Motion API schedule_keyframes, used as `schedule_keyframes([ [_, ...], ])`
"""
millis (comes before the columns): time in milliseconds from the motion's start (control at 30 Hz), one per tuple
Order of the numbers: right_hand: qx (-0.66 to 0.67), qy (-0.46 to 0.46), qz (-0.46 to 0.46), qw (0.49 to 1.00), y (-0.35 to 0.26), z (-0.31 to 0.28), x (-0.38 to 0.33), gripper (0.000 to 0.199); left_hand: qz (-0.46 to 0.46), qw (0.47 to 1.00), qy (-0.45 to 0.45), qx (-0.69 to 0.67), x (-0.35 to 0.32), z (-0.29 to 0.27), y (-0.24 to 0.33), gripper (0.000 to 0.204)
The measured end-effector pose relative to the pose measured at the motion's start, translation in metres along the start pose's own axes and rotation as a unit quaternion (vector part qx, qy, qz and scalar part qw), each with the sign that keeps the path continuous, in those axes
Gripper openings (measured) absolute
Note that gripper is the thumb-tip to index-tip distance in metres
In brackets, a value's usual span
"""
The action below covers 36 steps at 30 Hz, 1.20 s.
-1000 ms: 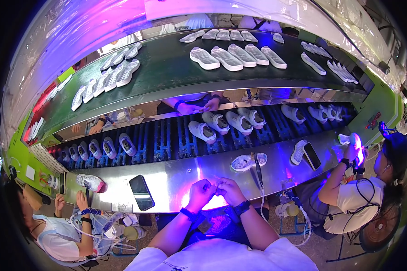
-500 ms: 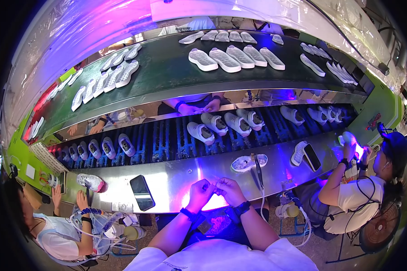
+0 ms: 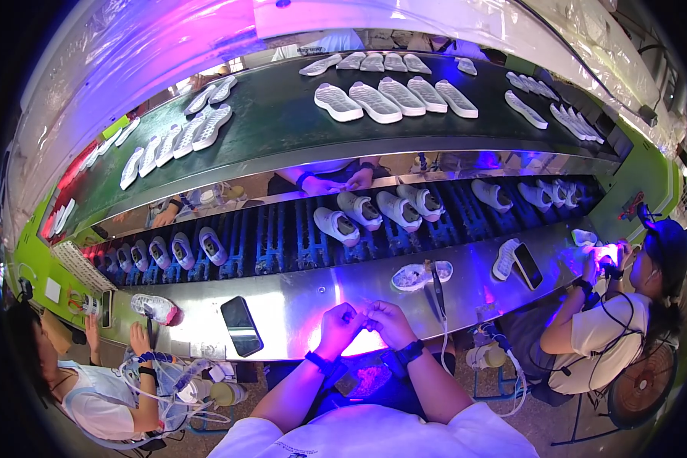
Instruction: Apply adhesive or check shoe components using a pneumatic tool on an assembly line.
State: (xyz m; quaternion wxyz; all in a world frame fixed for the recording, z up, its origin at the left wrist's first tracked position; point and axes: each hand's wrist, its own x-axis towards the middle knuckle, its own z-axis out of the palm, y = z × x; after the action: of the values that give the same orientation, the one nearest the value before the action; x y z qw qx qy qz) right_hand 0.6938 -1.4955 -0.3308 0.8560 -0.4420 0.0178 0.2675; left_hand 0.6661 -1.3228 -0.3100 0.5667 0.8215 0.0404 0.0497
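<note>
Where the steel desk (image 3: pixel 282 301) curves toward the viewer, a white shoe (image 3: pixel 154 308) lies at far left beside a co-worker's hand (image 3: pixel 139 337), then a dark phone (image 3: pixel 241 325). At centre the left hand (image 3: pixel 337 328) and right hand (image 3: pixel 390 324) meet fingertip to fingertip, both curled narrow; whether they pinch anything cannot be told. Just beyond the right hand lies a white shoe upper (image 3: pixel 420 275) with a dark tool (image 3: pixel 437 281) beside it. Further right sit a white sole (image 3: pixel 505 259) and second phone (image 3: pixel 527 265).
</note>
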Motion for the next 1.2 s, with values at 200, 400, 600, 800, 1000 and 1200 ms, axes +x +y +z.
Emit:
schedule_keyframes([
  [200,0.004,-0.017,0.000,1.000,0.002,-0.007,0.001,0.009,-0.006,1.000,-0.004,0.008,0.001,0.005,-0.006,0.038],
  [400,0.017,-0.021,-0.005,1.000,0.001,-0.013,0.000,0.007,0.004,1.000,-0.007,0.025,0.000,0.008,0.001,0.036],
  [600,-0.002,-0.013,-0.005,1.000,-0.007,-0.010,-0.003,0.011,-0.012,1.000,-0.002,0.006,0.000,0.010,0.010,0.036],
  [800,0.000,-0.006,0.001,1.000,-0.008,-0.015,-0.004,0.013,-0.008,1.000,-0.003,0.019,0.001,0.016,0.005,0.034],
  [1000,0.005,-0.014,0.006,1.000,-0.008,-0.021,-0.004,0.011,0.007,0.999,-0.003,0.034,0.003,0.020,-0.003,0.034],
  [1200,0.014,-0.012,0.005,1.000,-0.011,-0.026,-0.006,0.009,0.004,0.999,-0.002,0.037,0.002,0.025,0.009,0.035],
])
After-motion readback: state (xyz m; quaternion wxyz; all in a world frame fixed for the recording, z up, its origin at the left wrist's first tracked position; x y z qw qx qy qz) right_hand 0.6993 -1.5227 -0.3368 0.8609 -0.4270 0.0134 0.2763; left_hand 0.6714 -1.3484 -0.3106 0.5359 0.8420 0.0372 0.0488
